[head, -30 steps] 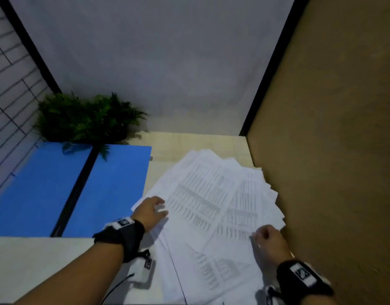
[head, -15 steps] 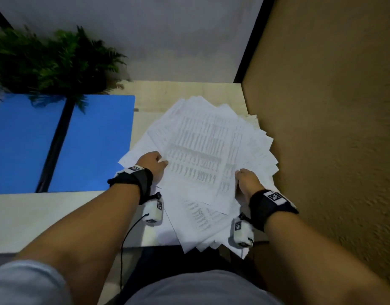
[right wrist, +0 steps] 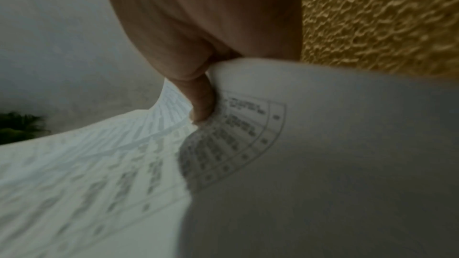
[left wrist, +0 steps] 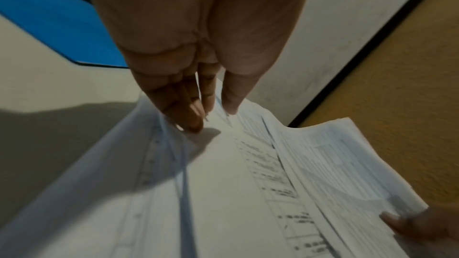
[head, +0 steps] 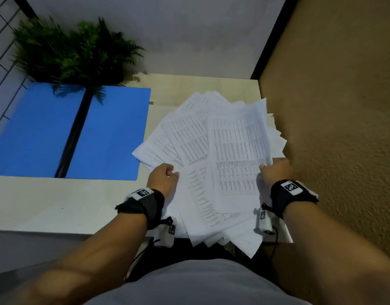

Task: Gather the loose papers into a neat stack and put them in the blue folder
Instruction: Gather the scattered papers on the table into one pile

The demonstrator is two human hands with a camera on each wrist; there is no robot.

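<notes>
A fan of printed white papers lies on the right part of the table, overhanging its front edge. The open blue folder lies flat to the left with a black spine down its middle. My left hand sits at the fan's left edge, and the left wrist view shows its fingertips touching the top sheet. My right hand grips the fan's right edge. In the right wrist view its thumb presses on top of curled sheets; the other fingers are hidden beneath.
A green fern stands at the back left, its fronds over the folder's far edge. A rough ochre wall runs close along the papers' right side. A white wall closes the back. Bare tabletop lies in front of the folder.
The right hand has shifted to the papers' right edge and gripped it, lifting and curling the top sheets. The fan has been drawn narrower and nearer the table's front edge.
</notes>
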